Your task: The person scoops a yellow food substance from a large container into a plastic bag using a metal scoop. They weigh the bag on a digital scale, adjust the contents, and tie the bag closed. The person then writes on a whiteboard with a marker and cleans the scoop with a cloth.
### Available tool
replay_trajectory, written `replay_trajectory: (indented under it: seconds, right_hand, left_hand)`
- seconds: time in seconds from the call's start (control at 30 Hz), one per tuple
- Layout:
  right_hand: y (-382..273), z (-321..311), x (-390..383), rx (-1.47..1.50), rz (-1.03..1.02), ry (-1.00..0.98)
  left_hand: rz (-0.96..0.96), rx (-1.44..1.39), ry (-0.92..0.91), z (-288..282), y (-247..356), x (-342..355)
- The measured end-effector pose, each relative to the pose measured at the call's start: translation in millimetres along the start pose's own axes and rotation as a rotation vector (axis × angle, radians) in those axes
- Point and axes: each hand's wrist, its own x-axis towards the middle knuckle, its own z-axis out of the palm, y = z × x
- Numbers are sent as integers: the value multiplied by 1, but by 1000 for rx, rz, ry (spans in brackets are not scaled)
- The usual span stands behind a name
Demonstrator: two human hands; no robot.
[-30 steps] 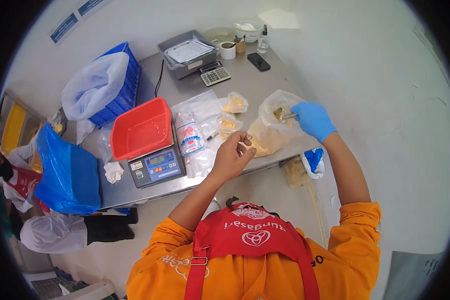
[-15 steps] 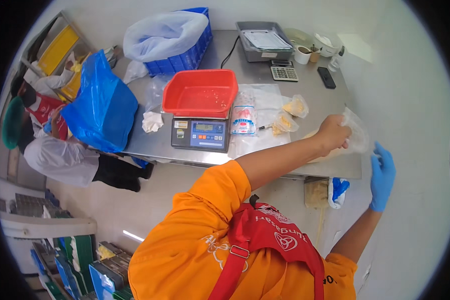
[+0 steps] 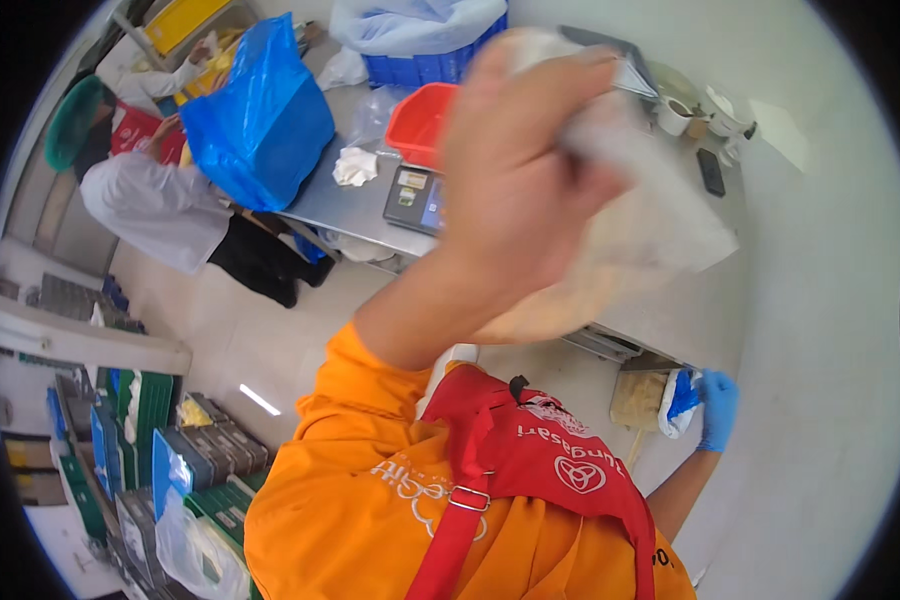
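Left hand (image 3: 525,170), upper centre, clenched on plastic bag (image 3: 660,205); bag hangs to its lower right, long axis blurred. Right hand (image 3: 717,412), lower right, farther off; can't tell its grip.

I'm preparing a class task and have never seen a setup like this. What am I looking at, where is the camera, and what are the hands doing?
There is no robot here, just a person's two hands. Every picture comes from the left of two fisheye cameras worn on the head, looking down, so straight edges bend.

The bare left hand, blurred and close to the lens, grips a cloudy bag. The blue-gloved right hand is beside a white bag below the table edge; whether they touch, I can't tell.

On the table are a blue bag, a red tray and scale, both partly hidden, and a phone.
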Motion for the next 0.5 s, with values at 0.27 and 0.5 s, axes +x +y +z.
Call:
replay_trajectory:
  seconds: [0.27,0.5]
  right_hand:
    - [151,124,9,-175,275,-674]
    - [128,167,8,-251,328,-1034]
  left_hand:
    - [116,67,578,-112,95,-164]
    - [-581,638,846,-220,39,-240]
